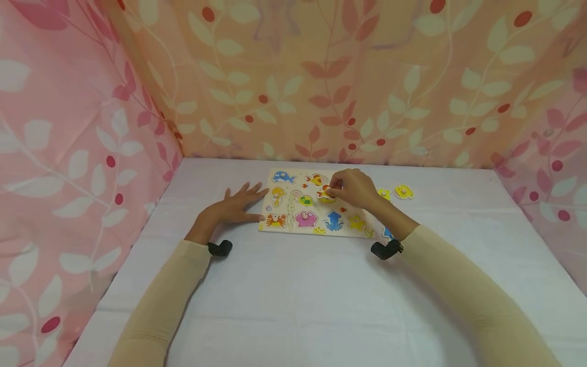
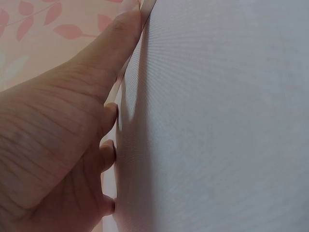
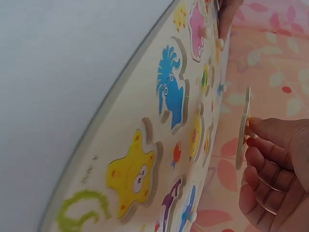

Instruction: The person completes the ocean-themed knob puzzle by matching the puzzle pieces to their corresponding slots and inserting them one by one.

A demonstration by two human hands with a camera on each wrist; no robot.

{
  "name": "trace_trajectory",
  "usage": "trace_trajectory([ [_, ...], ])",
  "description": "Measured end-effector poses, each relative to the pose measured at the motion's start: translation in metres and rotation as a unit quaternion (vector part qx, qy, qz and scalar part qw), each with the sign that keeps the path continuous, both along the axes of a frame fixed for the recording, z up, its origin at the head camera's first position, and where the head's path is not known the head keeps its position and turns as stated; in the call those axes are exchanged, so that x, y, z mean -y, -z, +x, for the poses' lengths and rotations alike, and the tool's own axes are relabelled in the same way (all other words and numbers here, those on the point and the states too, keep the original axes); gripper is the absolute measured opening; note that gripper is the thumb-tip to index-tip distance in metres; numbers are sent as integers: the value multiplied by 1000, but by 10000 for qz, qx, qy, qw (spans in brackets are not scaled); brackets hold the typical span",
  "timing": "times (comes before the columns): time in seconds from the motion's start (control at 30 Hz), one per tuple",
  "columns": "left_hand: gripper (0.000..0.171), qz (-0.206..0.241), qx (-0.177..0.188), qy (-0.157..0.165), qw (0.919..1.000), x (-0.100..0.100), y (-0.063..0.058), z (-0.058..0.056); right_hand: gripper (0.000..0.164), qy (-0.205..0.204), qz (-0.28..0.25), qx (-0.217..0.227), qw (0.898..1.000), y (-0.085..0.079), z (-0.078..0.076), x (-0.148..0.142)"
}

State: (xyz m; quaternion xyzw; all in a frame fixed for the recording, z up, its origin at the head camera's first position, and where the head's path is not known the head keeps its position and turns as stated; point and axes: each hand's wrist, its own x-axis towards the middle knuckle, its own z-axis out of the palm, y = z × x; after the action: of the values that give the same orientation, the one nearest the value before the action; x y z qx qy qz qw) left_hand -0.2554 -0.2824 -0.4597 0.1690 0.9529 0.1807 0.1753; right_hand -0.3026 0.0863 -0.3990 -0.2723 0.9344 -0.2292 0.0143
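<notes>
A wooden puzzle board [image 1: 295,233] with sea-animal pictures lies flat on the table. Above it, my right hand [image 1: 355,188] pinches a puzzle piece by its knob; the red-and-white piece [image 1: 323,192] looks like a fish, and the right wrist view shows the thin piece [image 3: 244,130] edge-on, raised off the board. My left hand [image 1: 236,205] lies with fingers spread at the board's left side, thumb at its edge. Knobbed pieces sit in the board: a blue whale [image 1: 283,177], a crab [image 1: 276,220], a pink clam [image 1: 306,219]. The squid [image 3: 170,92] and starfish [image 3: 130,174] slots show printed recesses.
Right of the board lie loose pieces: a round yellow one [image 1: 403,191], another yellow one [image 1: 384,193] and a blue one [image 1: 387,233] partly behind the right forearm. A white cloth [image 1: 293,306] covers the table. Patterned curtains [image 1: 321,102] enclose the back and sides.
</notes>
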Motion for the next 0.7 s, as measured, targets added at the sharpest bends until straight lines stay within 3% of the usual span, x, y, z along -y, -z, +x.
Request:
trace_trajectory([
  [0.47,95,35,-13,121,9999,-1,3,5,22,474,82,318,9983,14,-27,32],
  [0.7,95,0,-132,76,9999,1,4,1,23,811,207,352,9959,16,-39,41],
])
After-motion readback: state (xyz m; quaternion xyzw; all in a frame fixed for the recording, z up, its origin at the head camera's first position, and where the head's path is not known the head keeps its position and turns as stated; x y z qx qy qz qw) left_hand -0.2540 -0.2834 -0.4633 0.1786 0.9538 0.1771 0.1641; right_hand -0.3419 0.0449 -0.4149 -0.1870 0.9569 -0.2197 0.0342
